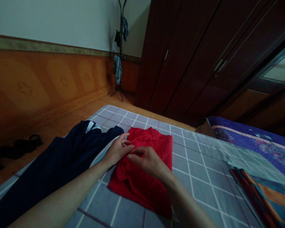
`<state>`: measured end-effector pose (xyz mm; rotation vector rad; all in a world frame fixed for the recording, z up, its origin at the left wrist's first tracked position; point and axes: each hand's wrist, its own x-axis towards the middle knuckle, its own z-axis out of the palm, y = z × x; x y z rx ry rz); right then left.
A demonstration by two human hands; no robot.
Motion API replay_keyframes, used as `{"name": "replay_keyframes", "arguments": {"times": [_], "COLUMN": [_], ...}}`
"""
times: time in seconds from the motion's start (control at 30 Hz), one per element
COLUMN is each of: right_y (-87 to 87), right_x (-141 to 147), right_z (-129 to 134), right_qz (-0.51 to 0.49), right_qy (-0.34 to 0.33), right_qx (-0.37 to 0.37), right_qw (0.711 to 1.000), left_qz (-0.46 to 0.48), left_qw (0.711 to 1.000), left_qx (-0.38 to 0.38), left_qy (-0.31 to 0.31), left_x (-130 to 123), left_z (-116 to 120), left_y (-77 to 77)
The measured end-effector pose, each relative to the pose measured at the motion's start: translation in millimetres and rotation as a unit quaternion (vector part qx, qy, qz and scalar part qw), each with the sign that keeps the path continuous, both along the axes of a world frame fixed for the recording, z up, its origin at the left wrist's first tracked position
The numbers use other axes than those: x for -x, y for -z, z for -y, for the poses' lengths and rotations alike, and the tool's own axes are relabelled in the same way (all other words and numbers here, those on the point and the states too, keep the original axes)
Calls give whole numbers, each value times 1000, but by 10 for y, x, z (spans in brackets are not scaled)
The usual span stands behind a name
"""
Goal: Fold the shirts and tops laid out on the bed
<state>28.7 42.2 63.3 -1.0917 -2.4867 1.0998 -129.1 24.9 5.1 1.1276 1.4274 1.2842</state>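
Note:
A folded red garment (154,190) lies on the checked bedsheet in front of me, its surface wrinkled. My left hand (118,147) rests at the garment's left edge, fingers stretched out. Just right of it, my right hand (148,158) is over the red cloth, its fingers loosely bent and the thumb a little apart. No cloth shows clearly gripped in either hand. Left of the hands lies a dark navy garment (68,158) with white and light blue parts, partly behind my left forearm.
The bed (192,155) has a grey checked sheet. Striped folded cloth (270,196) lies at the right, with purple floral bedding (251,129) beyond. Dark wardrobes (187,57) and a coat stand (121,47) are at the back. Dark shoes (21,147) are on the floor at left.

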Motion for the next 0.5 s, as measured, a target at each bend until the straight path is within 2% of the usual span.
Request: {"name": "replay_keyframes", "arguments": {"times": [0.07,0.13,0.2,0.33,0.43,0.5], "right_y": [30,90,142,115,21,-19], "right_x": [-80,-114,-88,41,62,14], "right_z": [-165,-320,-459,-644,-544,-302], "right_qz": [56,126,150,103,55,24], "right_qy": [71,109,96,39,34,40], "right_qx": [-85,-162,-202,-265,-289,-285], "right_qw": [992,973,963,958,955,958], "left_qz": [-27,-59,-82,-64,-44,-37], "left_qw": [1000,998,996,997,998,999], "left_qx": [-14,-26,-34,-45,-37,-30], "left_qy": [4,0,-1,19,18,17], "left_x": [3,7,12,15,12,12], "left_z": [-19,-38,-52,-59,-52,-48], "left_y": [53,114,164,195,164,142]}}
